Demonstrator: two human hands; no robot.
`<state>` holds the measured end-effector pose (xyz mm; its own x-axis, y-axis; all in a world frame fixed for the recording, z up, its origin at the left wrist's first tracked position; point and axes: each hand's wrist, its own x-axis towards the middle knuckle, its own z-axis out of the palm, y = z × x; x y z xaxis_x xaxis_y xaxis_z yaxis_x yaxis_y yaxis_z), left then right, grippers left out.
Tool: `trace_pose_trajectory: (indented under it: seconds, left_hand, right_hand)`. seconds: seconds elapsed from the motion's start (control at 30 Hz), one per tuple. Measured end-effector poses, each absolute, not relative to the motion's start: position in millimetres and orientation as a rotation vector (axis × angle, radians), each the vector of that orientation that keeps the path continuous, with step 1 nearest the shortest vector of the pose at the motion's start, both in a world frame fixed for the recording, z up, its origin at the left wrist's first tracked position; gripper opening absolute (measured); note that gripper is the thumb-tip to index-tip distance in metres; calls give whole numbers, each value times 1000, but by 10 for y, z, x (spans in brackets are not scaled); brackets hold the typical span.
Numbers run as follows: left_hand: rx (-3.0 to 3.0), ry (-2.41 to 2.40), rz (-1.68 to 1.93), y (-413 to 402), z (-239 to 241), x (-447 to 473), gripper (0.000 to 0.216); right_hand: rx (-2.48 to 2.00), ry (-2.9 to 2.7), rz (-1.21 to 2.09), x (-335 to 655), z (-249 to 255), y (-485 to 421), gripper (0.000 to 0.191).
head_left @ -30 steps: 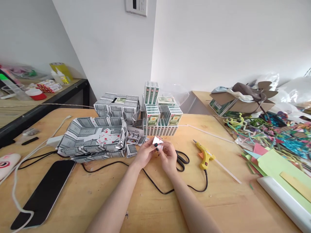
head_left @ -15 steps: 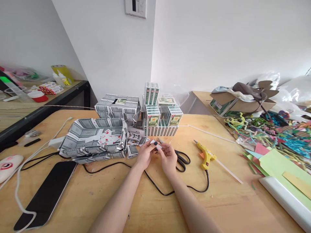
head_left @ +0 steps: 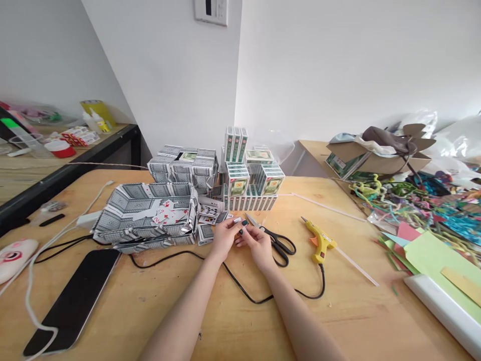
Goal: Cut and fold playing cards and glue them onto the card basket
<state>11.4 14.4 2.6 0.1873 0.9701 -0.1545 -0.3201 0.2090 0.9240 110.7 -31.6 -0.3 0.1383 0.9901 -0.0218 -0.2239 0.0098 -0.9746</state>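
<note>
Over the middle of the table, my left hand [head_left: 224,237] is closed in a pinch, with a small white piece [head_left: 237,219] that looks like card at its fingertips. My right hand [head_left: 258,245] meets it, thumb and fingers drawn together; whatever it pinches is hidden. Just behind the hands lie loose playing cards [head_left: 211,210]. Black-handled scissors [head_left: 280,243] rest beside my right hand, their blades partly behind it. To the left stands an open tray made of playing cards [head_left: 124,205], holding cut card pieces [head_left: 169,214].
Boxed card decks [head_left: 251,203] are stacked at the back, near a second card-built box [head_left: 184,168]. A yellow glue gun [head_left: 320,243] lies right, its black cable [head_left: 259,302] crossing below my forearms. A black slab [head_left: 73,301] lies left; coloured paper [head_left: 436,255] and pipe cleaners [head_left: 398,193] lie right.
My fingers have shifted around the small white piece, and the right fingers have drawn in closer to the left ones. The view has moved slightly; the table items stay put.
</note>
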Motion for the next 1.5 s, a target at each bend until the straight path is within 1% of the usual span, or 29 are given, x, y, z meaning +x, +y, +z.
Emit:
trace_pose_trajectory:
  seconds: [0.2,0.3,0.6,0.87,1.07,1.2,1.5]
  left_hand:
    - [955,847,1062,142,63,82,29]
    - [952,819,1042,137,87,74,29]
    - [951,892,1018,140,54,84,33]
    - [1010,928,1020,138,58,93,27]
    - [1031,904,1027,136,80,96,24]
    - [1018,909,1022,154,57,99,25]
    - [1001,885,994,150,34,102,28]
  right_hand:
    - [-1061,-814,1266,1123,17,-305,30]
    - [-1024,-794,1311,1119,21,-301,32]
    - [-1007,-961,1410,1099,20,-313,32]
    - [-1034,-1018,1422,1121,-16,-303,34]
    - [-1109,-1088,1318,1114,1,-323,32]
    - [-1149,-1124,1275,1116,8,-328,33]
    - [-1101,-1055,1344,1121,4,-321,33]
